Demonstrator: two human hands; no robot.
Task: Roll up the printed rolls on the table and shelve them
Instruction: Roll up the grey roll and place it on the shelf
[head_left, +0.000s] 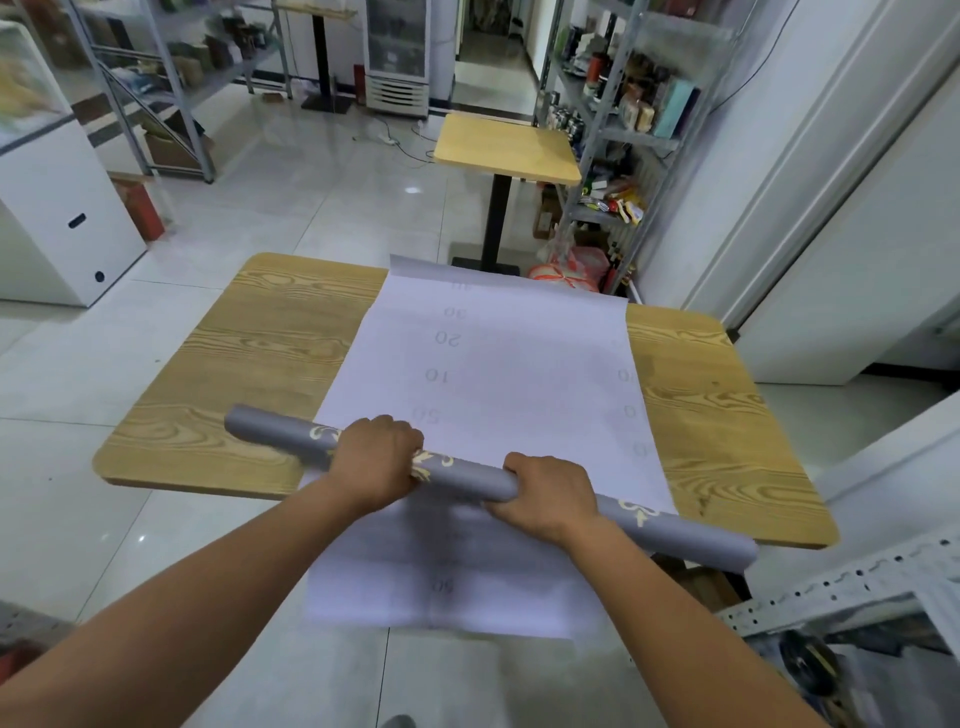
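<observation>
Both hands, the left hand (376, 460) and the right hand (545, 493), curl around one grey roll (467, 478), which lies slanted across the near edge of the wood-grain table (249, 364). Under it one white sheet (493, 353) with faint numbers covers the middle of the table and hangs over its near and far edges. Beyond, on the pale tiled floor (311, 208), stand a second, smaller table (506, 148), two metal racks (618, 119) full of goods, and what seems to be a glass-door cooler (397, 52).

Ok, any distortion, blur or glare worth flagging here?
Head view: wide-angle bowing along the table edges; far shelves soft; left hand, right hand and grey roll sharp; small lamp reflection on the floor; roll's shadow on the white sheet.
</observation>
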